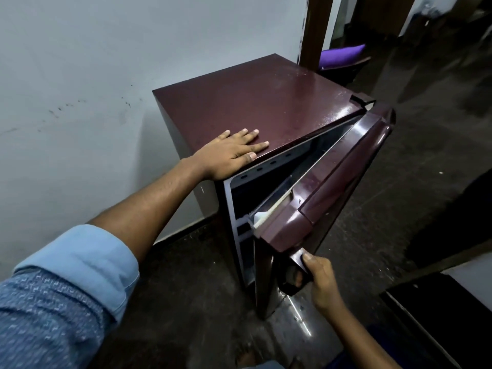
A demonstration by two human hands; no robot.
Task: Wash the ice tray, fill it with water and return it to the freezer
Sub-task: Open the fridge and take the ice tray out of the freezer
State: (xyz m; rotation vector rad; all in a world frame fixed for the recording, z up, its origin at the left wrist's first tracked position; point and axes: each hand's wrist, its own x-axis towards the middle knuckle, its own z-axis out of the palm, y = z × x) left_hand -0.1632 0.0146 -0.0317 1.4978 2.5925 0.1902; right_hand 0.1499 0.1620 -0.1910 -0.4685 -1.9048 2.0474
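A maroon fridge (261, 102) stands against the white wall. Its door (335, 182) is swung partly open, showing a dark gap and the white inner frame. My left hand (231, 153) lies flat on the fridge's top near the front left corner, fingers spread, holding nothing. My right hand (319, 280) is closed around the dark door handle (295, 272) at the door's lower edge. No ice tray is visible; the inside of the fridge is too dark to make out.
The wall (80, 102) runs close along the fridge's left side. Dark floor (399, 209) spreads to the right. A wooden door frame (316, 27) and a purple cushion (340, 53) sit behind. A dark-edged piece of furniture (439, 302) is at the lower right.
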